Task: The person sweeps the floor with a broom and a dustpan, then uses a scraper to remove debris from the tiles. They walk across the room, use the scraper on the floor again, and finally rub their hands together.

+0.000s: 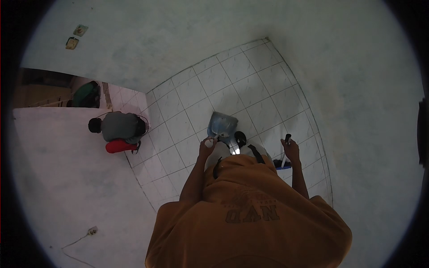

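Note:
My left hand [209, 145] is closed on the pale handle end of a blue-grey dustpan [223, 124], whose pan is near the tiled floor in front of my feet. On the right, my right hand [290, 148] grips a white broom handle [283, 160] with a black end [288, 136] that sticks up past the fingers. The broom's dark and blue head [281, 165] shows low beside my right leg, partly hidden by my shirt and leg. A dark shoe [240, 139] stands just right of the dustpan.
White floor tiles [239, 91] meet pale walls at a corner ahead. At the doorway on the left a person in grey [119, 127] is beside a red object [120, 146]. Beyond the opening is something green [86, 94]. Wall switches [72, 43] are at the upper left.

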The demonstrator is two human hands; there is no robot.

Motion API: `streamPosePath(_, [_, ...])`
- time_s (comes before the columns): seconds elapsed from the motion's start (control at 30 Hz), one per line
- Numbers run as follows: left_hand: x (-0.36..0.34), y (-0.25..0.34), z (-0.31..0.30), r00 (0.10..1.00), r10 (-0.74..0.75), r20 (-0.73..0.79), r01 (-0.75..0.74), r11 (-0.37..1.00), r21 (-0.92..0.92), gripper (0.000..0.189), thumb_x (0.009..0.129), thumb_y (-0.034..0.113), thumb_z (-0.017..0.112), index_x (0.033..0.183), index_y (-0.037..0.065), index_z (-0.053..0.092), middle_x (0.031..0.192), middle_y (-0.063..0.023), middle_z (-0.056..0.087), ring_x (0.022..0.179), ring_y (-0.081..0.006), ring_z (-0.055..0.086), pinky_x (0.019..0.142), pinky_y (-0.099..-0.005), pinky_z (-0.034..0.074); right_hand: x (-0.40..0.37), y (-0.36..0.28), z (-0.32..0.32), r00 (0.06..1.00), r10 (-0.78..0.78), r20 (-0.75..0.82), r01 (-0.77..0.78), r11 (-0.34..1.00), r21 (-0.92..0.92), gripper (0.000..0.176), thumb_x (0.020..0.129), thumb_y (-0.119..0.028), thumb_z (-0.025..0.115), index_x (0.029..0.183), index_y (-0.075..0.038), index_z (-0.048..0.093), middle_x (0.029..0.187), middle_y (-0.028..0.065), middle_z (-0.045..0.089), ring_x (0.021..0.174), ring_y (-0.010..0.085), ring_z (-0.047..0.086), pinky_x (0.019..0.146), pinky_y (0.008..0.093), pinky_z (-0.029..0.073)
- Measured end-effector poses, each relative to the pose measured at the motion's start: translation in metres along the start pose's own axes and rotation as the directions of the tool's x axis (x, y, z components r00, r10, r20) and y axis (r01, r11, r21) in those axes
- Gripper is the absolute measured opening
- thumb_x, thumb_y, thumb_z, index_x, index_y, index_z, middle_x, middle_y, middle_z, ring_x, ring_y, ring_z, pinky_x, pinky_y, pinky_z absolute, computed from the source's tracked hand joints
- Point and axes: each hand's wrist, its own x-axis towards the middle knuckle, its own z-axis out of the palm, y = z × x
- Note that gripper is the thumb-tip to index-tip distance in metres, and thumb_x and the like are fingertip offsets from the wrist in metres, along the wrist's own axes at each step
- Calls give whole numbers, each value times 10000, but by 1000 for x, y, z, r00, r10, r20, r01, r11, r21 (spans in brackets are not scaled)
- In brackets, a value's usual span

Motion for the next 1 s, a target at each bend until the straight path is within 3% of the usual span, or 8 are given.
streamPosePath(0.23, [21, 7, -19, 992, 109, 63, -110, 994, 16, 210, 751, 226, 652, 839, 48, 582, 741, -140, 610, 713, -327, 597, 620, -328, 476, 0, -18, 13, 998, 11, 65, -11, 1000, -3, 393, 785, -401, 571, 839, -12, 587, 769, 202, 603, 752, 373, 581, 628, 421, 445])
streamPosePath(0.33, [40, -7, -35, 983, 99, 154, -93, 994, -49, 202, 759, 211, 654, 821, 32, 584, 725, -125, 614, 672, -288, 607, 603, -318, 472, -10, -44, 15, 999, 11, 33, -12, 999, 32, 445, 785, -423, 571, 800, 22, 575, 757, 214, 599, 739, 377, 577, 645, 413, 443])
streamPosePath(0.43, [59, -19, -46, 977, 205, 51, -192, 961, -200, 175, 776, 189, 647, 800, 25, 591, 696, -85, 612, 617, -198, 592, 574, -293, 455, -21, -62, 25, 995, 94, 33, -93, 996, -10, 456, 780, -428, 576, 812, 26, 575, 787, 222, 597, 762, 367, 581, 651, 416, 443])
streamPosePath(0.5, [71, -20, -60, 998, -11, 64, 25, 975, -221, 167, 782, 183, 652, 784, 25, 599, 674, -51, 603, 602, -116, 551, 559, -271, 441, -28, -68, 37, 990, 139, 22, -139, 990, 1, 478, 775, -436, 579, 878, 30, 580, 856, 232, 599, 828, 362, 584, 689, 413, 451])
streamPosePath(0.63, [100, -22, -94, 1000, -22, -4, 21, 998, -62, 252, 807, 278, 626, 743, 35, 599, 605, -36, 577, 564, -98, 525, 548, -254, 428, -28, -49, 98, 981, -5, -193, 0, 1000, -30, 413, 776, -406, 586, 888, -8, 584, 828, 211, 603, 810, 367, 580, 670, 419, 440])
streamPosePath(0.8, [133, -11, -135, 999, -40, -24, 37, 994, -105, 344, 818, 351, 596, 698, 28, 583, 577, -30, 566, 542, -97, 517, 542, -251, 425, -43, -93, 113, 994, 56, -92, -55, 998, 8, 373, 764, -370, 603, 887, -18, 578, 829, 223, 595, 825, 373, 572, 675, 425, 440])
streamPosePath(0.93, [163, -24, -158, 997, -81, 4, 80, 975, -205, 365, 818, 370, 592, 691, 28, 575, 584, -32, 562, 561, -92, 528, 559, -250, 429, -46, -94, 146, 989, 47, -140, -46, 999, 13, 344, 747, -344, 619, 876, -29, 578, 817, 216, 595, 823, 376, 569, 671, 429, 441])
streamPosePath(1.0, [173, -34, -164, 997, -82, 5, 81, 971, -224, 356, 821, 366, 589, 698, 32, 574, 594, -30, 564, 568, -92, 530, 568, -249, 429, -45, -93, 162, 992, 121, -32, -122, 993, -4, 327, 730, -325, 636, 866, -33, 580, 814, 201, 599, 818, 379, 568, 663, 426, 446])
